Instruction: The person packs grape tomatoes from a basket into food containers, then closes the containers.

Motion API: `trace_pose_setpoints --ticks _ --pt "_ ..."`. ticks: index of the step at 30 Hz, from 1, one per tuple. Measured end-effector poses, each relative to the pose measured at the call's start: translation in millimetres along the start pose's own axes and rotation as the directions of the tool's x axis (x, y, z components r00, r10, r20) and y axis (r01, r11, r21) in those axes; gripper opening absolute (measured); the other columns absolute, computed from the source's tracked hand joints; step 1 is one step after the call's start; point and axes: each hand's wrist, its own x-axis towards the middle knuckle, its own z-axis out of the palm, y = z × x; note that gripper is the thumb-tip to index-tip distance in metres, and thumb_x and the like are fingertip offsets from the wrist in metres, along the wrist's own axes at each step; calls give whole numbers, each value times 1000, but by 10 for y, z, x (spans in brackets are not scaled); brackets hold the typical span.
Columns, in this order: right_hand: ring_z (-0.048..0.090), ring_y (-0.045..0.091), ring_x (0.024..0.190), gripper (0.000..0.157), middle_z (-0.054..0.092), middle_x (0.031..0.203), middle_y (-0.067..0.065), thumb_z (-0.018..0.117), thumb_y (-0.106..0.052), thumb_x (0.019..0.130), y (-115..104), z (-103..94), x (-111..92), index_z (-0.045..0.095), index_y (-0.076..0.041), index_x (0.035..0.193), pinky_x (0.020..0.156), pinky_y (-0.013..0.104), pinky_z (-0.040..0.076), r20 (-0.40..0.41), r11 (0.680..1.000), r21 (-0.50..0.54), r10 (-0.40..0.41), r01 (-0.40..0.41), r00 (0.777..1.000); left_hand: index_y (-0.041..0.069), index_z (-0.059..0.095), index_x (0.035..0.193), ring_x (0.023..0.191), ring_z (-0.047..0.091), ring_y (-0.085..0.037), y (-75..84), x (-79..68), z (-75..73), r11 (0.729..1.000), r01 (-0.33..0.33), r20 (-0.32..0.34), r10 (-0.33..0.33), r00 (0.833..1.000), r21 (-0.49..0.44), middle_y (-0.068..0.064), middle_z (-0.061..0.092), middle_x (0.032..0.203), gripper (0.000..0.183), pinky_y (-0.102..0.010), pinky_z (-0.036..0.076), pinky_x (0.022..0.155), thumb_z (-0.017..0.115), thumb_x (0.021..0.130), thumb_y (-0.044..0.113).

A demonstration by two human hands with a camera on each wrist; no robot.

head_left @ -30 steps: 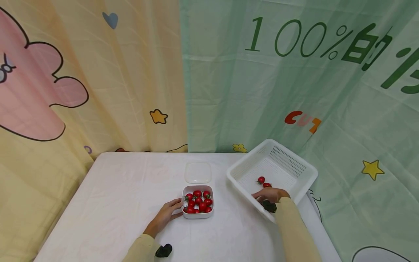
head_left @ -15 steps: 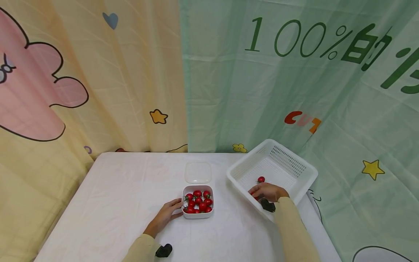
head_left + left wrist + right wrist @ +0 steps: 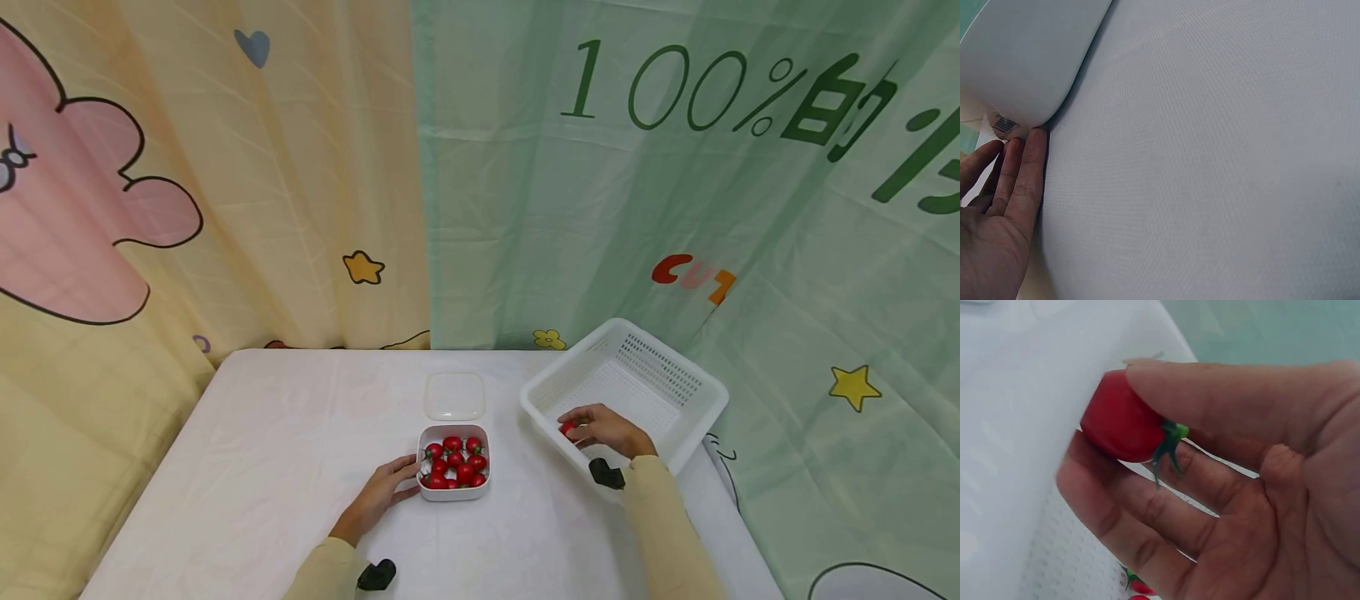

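Note:
A cherry tomato (image 3: 1124,419) with a green stem is pinched between the thumb and fingers of my right hand (image 3: 609,431). This hand is inside the white plastic basket (image 3: 693,383), close to its left wall. Below the hand, more red tomatoes (image 3: 1141,587) show at the bottom edge of the right wrist view. My left hand (image 3: 381,493) touches the left side of a small white box (image 3: 454,495) with nearly straight fingertips. Several cherry tomatoes (image 3: 454,459) with green stems lie in that box. The left wrist view shows the fingertips (image 3: 1036,139) at the box's lower edge, beside a barcode label.
A clear lid (image 3: 455,396) lies flat on the white-covered table (image 3: 300,433), just behind the box. Yellow and green printed curtains (image 3: 510,208) hang behind the table. The basket sits at an angle near the table's right edge.
My right hand has lifted a tomato from the basket floor and moved up and left toward the basket's left rim. My left hand and the box have stayed in place.

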Motion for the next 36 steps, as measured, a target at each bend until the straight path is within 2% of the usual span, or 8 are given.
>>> trace_pose_setpoints --ticks 5,11,18,26,28,32,36 --pt "64 22 90 43 67 110 17 64 -7 91 -58 30 21 48 14 125 85 41 56 -48 999 36 -33 35 998 -10 38 140 124 49 -38 -4 -11 -9 1000 -1 -6 1 1000 -5 -28 43 140 61 -45 49 97 54 99 32" --pt "65 23 90 34 68 105 15 66 -11 91 -124 90 19 57 9 117 86 42 55 -123 997 11 -76 78 989 -10 38 140 122 50 -36 0 -8 -13 1000 -8 3 8 1000 -1 -27 44 140 60 -44 49 97 53 99 31" --pt "65 29 90 40 66 104 14 68 -14 90 -247 203 14 58 10 120 89 48 53 -185 992 -28 -124 121 975 -10 38 140 122 51 -35 -1 11 -16 1000 -4 7 4 1000 -4 -27 45 139 60 -44 49 98 53 99 31" --pt "62 42 98 37 70 102 12 71 -18 88 -328 384 55 64 3 117 82 37 55 -209 988 -21 -155 154 966 -10 38 140 121 51 -35 10 3 -4 1000 0 8 0 1000 -7 -27 45 139 59 -43 49 98 53 99 29" --pt "63 38 95 38 70 103 12 71 -19 88 -346 435 71 63 3 118 82 38 55 -207 986 -25 -168 166 964 -10 38 140 121 51 -35 10 1 -3 1000 2 10 -2 1000 -8 -27 45 139 59 -43 49 98 53 99 29" --pt "65 22 87 36 69 103 11 70 -20 89 -387 539 113 64 2 118 82 37 56 -182 981 -46 -193 187 964 -10 37 140 122 50 -35 13 -7 1 1000 5 9 -5 1000 -9 -27 45 139 59 -43 49 98 53 100 30" --pt "65 18 83 33 68 101 11 68 -17 90 -421 674 171 64 2 116 79 34 56 -138 975 -48 -220 215 966 -11 38 140 121 51 -36 19 -14 2 1000 1 6 -1 1000 -11 -27 45 139 59 -44 49 98 53 99 29"
